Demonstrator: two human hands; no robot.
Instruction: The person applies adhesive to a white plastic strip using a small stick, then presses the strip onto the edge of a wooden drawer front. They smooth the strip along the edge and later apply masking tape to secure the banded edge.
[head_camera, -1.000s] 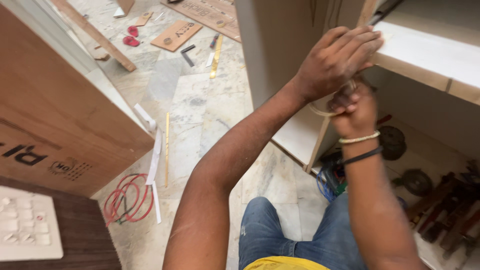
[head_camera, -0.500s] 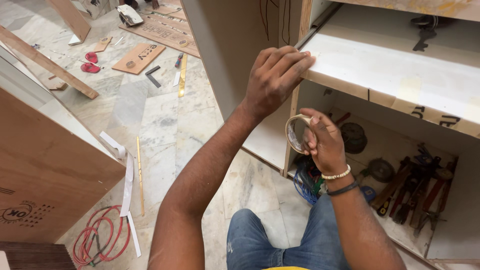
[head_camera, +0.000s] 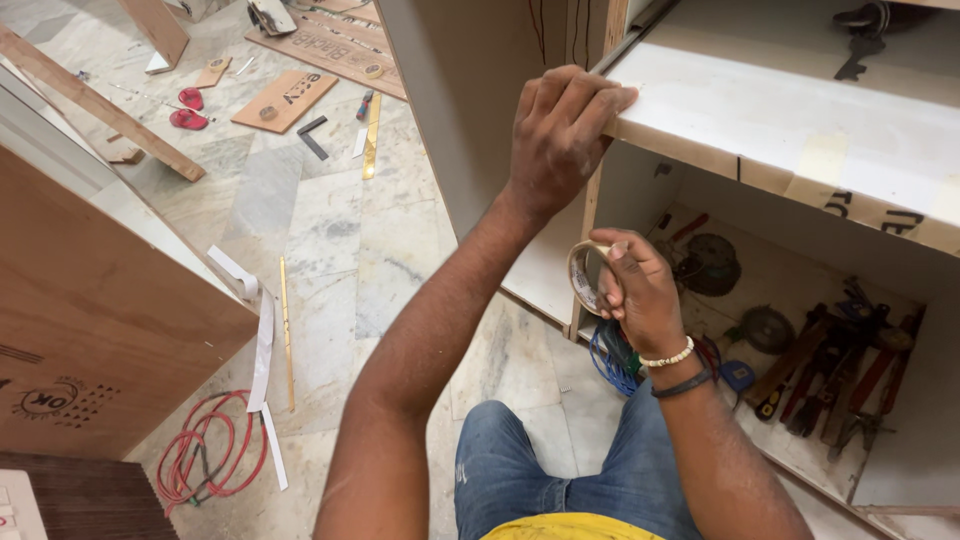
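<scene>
A carpentry job in progress indoors, a room being fitted out with furniture. A marble floor (head_camera: 330, 230) is littered with plywood offcuts (head_camera: 285, 100), wooden battens (head_camera: 95, 105), edge-banding strips (head_camera: 262, 350) and a coiled red cable (head_camera: 205, 450). A half-built plywood cabinet (head_camera: 760, 130) stands open, its lower compartment heaped with hand tools (head_camera: 830, 370).

Smooth white laminate shelf (head_camera: 790, 110) with raw wood edge, papery tape roll (head_camera: 585, 277), glossy marble floor (head_camera: 330, 230)
</scene>
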